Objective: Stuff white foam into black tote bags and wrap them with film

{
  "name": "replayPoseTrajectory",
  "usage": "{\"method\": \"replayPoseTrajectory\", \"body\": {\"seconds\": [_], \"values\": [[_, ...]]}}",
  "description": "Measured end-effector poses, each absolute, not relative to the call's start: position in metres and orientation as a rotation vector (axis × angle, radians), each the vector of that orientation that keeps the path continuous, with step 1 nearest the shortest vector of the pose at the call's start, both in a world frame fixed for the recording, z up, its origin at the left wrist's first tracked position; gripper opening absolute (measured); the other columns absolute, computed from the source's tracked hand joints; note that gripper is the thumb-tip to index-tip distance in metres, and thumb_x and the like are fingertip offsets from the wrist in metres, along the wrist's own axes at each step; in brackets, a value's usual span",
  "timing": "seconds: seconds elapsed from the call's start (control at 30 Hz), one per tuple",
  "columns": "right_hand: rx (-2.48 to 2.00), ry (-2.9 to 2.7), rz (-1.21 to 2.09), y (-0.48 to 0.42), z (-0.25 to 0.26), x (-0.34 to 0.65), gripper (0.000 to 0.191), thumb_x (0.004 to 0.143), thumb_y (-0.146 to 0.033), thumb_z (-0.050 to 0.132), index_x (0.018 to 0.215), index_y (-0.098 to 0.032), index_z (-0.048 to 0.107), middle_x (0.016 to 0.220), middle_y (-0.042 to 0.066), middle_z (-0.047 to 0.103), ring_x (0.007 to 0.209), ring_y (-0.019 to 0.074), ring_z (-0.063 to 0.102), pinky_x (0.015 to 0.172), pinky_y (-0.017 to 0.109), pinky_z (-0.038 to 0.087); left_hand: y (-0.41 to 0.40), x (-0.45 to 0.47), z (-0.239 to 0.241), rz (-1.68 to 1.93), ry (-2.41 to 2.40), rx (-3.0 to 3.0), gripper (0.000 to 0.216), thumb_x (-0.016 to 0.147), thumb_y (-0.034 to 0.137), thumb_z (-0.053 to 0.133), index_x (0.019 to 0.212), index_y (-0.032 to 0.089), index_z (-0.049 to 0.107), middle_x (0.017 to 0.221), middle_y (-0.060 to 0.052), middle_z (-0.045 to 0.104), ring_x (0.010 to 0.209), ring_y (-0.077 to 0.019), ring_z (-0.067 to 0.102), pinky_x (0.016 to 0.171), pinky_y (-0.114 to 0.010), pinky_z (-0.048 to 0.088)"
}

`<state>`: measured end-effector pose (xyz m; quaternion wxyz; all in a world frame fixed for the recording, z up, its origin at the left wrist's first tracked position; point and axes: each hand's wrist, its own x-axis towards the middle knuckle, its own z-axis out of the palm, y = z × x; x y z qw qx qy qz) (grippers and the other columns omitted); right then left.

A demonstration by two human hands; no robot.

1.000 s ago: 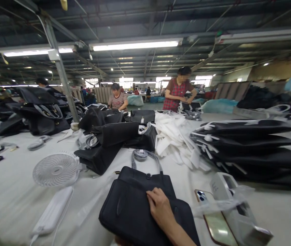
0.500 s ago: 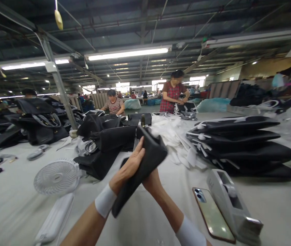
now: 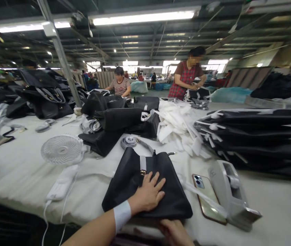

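A black handbag [image 3: 135, 177] lies flat on the white table [image 3: 22, 171] in front of me, its clasp and a white strip facing up. My left hand [image 3: 148, 194], with a white wristband, rests flat on the bag with fingers spread. My right hand [image 3: 173, 230] is at the bag's near edge, at the bottom of the view; its fingers are tucked under the edge and hidden.
A phone [image 3: 205, 198] and a tape dispenser [image 3: 231, 191] lie right of the bag. A white fan [image 3: 62, 150] and power pack [image 3: 62, 182] sit left. Black bags [image 3: 258, 140] are stacked right, more bags [image 3: 114, 123] and white paper [image 3: 178, 130] behind. Two people work at the far side.
The bag was held up and turned in both hands; now it lies flat on the table with the clasp side up and my left hand pressed on top.
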<state>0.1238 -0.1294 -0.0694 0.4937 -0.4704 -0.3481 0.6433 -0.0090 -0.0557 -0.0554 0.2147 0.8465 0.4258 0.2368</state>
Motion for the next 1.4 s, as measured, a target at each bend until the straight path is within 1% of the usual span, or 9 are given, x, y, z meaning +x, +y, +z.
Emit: {"method": "replayPoseTrajectory", "body": {"seconds": [0.23, 0.43, 0.53, 0.63, 0.73, 0.9, 1.1, 1.3, 1.4], "values": [[-1.21, -0.537, 1.889, -0.179, -0.082, 0.154, 0.037, 0.064, -0.041, 0.083, 0.084, -0.017, 0.063, 0.097, 0.009, 0.072, 0.092, 0.0197, 0.069, 0.08, 0.028, 0.054, -0.068, -0.003, -0.056, 0.76, 1.203, 2.27, 0.054, 0.092, 0.038, 0.049, 0.144, 0.029, 0.04, 0.159, -0.005, 0.02, 0.145, -0.0351, 0.012, 0.117, -0.057, 0.007], [-1.658, -1.149, 1.169, -0.171, -0.06, 0.171, 0.043, 0.079, -0.059, 0.06, 0.079, -0.018, 0.07, 0.068, 0.006, 0.07, 0.059, 0.0192, 0.065, 0.055, 0.027, 0.05, -0.07, -0.001, -0.058, 0.905, 1.129, 2.027, 0.05, 0.088, 0.04, 0.056, 0.137, 0.029, 0.05, 0.156, -0.005, 0.028, 0.146, -0.0344, 0.012, 0.118, -0.056, 0.0], [-1.631, -1.47, 0.422, -0.144, -0.042, 0.176, 0.037, 0.09, -0.047, 0.048, 0.103, -0.02, 0.071, 0.099, 0.01, 0.073, 0.091, 0.0254, 0.068, 0.083, 0.037, 0.053, -0.07, 0.001, -0.059, 0.943, 1.117, 1.985, 0.049, 0.087, 0.04, 0.059, 0.134, 0.028, 0.053, 0.154, -0.006, 0.031, 0.145, -0.0348, 0.014, 0.117, -0.056, 0.0], [-1.511, -1.852, -0.022, -0.104, -0.037, 0.171, 0.038, 0.094, -0.027, 0.042, 0.125, -0.017, 0.061, 0.131, 0.013, 0.06, 0.126, 0.0278, 0.05, 0.106, 0.048, 0.038, -0.073, 0.002, -0.062, 0.967, 1.101, 1.967, 0.047, 0.086, 0.034, 0.06, 0.132, 0.026, 0.054, 0.154, -0.009, 0.032, 0.145, -0.0345, 0.014, 0.117, -0.056, -0.001], [-1.592, -2.074, -0.185, -0.07, -0.049, 0.165, 0.041, 0.092, -0.016, 0.042, 0.13, -0.014, 0.057, 0.14, 0.014, 0.051, 0.135, 0.0303, 0.04, 0.106, 0.052, 0.037, -0.074, 0.001, -0.054, 0.999, 1.031, 1.789, 0.044, 0.077, 0.023, 0.067, 0.121, 0.023, 0.062, 0.148, -0.012, 0.042, 0.144, -0.0355, 0.019, 0.117, -0.055, 0.0], [-1.647, -2.146, -0.194, -0.058, -0.074, 0.169, 0.046, 0.09, -0.014, 0.043, 0.135, -0.013, 0.052, 0.144, 0.012, 0.047, 0.138, 0.0314, 0.036, 0.107, 0.051, 0.039, -0.053, -0.002, 0.0, 1.0, 0.669, 1.253, 0.017, 0.076, 0.011, 0.063, 0.084, 0.024, 0.071, 0.097, -0.013, 0.071, 0.119, -0.0341, 0.056, 0.113, -0.05, 0.028], [-1.585, -2.067, -0.029, -0.065, -0.07, 0.177, 0.043, 0.092, -0.022, 0.042, 0.132, -0.017, 0.056, 0.139, 0.01, 0.053, 0.136, 0.0311, 0.039, 0.108, 0.053, 0.039, -0.016, -0.007, -0.004, 0.958, 0.808, 1.833, 0.046, 0.076, 0.026, 0.073, 0.122, 0.028, 0.064, 0.14, -0.011, 0.052, 0.141, -0.036, 0.029, 0.116, -0.057, 0.003], [-1.615, -1.598, 0.185, -0.013, -0.041, 0.228, 0.037, 0.093, -0.037, 0.043, 0.115, -0.019, 0.067, 0.109, 0.012, 0.071, 0.093, 0.0233, 0.069, 0.084, 0.037, 0.055, -0.016, -0.013, -0.056, 0.784, 0.925, 2.254, 0.057, 0.085, 0.044, 0.062, 0.139, 0.041, 0.044, 0.152, -0.005, 0.034, 0.141, -0.0404, 0.026, 0.113, -0.067, 0.009], [-1.753, -1.45, -0.158, 0.037, -0.033, 0.267, 0.045, 0.09, -0.033, 0.045, 0.129, -0.013, 0.055, 0.121, 0.018, 0.063, 0.102, 0.0274, 0.064, 0.085, 0.041, 0.052, -0.013, -0.011, -0.057, 0.728, 0.939, 2.288, 0.059, 0.085, 0.043, 0.062, 0.14, 0.044, 0.041, 0.152, -0.004, 0.032, 0.139, -0.0433, 0.027, 0.111, -0.07, 0.013]]}}
